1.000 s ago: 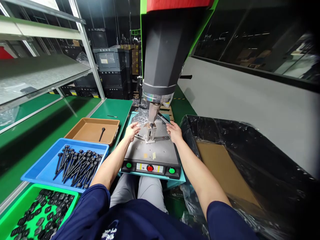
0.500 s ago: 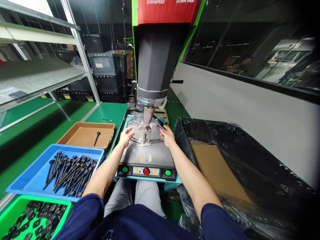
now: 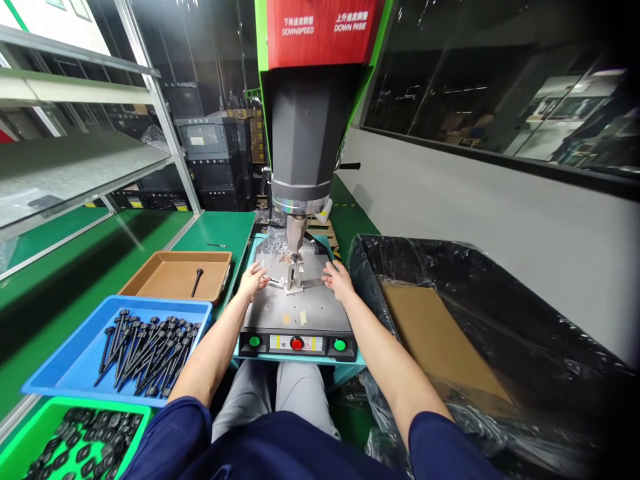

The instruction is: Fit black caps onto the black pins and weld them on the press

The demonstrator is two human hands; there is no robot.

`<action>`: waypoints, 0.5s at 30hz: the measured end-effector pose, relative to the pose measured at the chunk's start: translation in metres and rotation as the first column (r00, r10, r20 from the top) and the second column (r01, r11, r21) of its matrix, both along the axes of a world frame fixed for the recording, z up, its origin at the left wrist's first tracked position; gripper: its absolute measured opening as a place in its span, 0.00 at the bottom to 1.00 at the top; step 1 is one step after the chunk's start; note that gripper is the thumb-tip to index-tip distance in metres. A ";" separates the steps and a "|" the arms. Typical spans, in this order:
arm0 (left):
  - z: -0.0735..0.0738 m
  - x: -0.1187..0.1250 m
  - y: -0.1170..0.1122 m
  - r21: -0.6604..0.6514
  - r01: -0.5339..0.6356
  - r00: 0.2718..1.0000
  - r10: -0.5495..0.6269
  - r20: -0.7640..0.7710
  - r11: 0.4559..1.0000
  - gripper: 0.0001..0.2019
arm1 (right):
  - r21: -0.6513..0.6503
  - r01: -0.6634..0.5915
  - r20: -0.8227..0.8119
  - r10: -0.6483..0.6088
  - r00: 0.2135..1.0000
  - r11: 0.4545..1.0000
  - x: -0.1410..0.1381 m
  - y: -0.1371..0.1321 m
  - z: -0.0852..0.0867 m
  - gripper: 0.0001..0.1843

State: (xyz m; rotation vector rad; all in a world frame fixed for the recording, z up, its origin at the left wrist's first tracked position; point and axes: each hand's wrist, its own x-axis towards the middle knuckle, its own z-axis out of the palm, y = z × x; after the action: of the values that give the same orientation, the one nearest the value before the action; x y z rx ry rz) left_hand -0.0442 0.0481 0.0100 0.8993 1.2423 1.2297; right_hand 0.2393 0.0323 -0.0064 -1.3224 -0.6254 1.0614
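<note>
left hand (image 3: 253, 281) and right hand (image 3: 338, 280) are flanking a metal fixture (image 3: 289, 279)

nearest, at the lower left, a green tray (image 3: 15, 448) is holding small black parts (image 3: 100, 433), and just beyond it a blue tray (image 3: 70, 363) is carrying a heap of long-stemmed black parts (image 3: 145, 350). in front of the lap, a red button (image 3: 297, 343) is sitting between two green buttons (image 3: 340, 345). farther in, a bare-edged metal plate (image 3: 265, 319) is supporting the fixture, and a dark knob (image 3: 295, 257) is showing at the fixture's top, right under the horn (image 3: 296, 235). the hands are reaching to either side of it, fingers curling loosely and parting slightly; whether they are pinching anything, one cannot tell. to the left, a brown tray (image 3: 163, 283) is holding a single stemmed part (image 3: 197, 283). behind that tray, a green tabletop (image 3: 220, 229) is stretching toward stacked crates (image 3: 213, 143).
</note>
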 end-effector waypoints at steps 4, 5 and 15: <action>-0.007 -0.010 -0.014 0.035 -0.120 0.984 0.123 -0.131 0.992 0.25 | 0.017 0.143 0.065 -0.144 0.987 0.990 0.005 -0.023 -0.012 0.30; -0.011 -0.014 -0.022 0.052 -0.146 0.977 0.152 -0.150 0.988 0.23 | 0.051 0.178 0.117 -0.183 0.976 0.983 0.006 -0.034 -0.019 0.30; -0.101 -0.061 -0.148 0.250 -0.055 0.711 0.214 -0.670 0.967 0.31 | 0.081 0.158 0.822 -0.155 0.548 0.984 0.011 -0.176 -0.119 0.38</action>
State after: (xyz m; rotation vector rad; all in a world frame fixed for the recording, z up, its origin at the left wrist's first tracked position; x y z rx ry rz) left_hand -0.1052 -0.1001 -0.0906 1.5493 1.8175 1.1878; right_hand 0.2501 -0.1432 -0.1254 -1.8386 -1.1733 0.2041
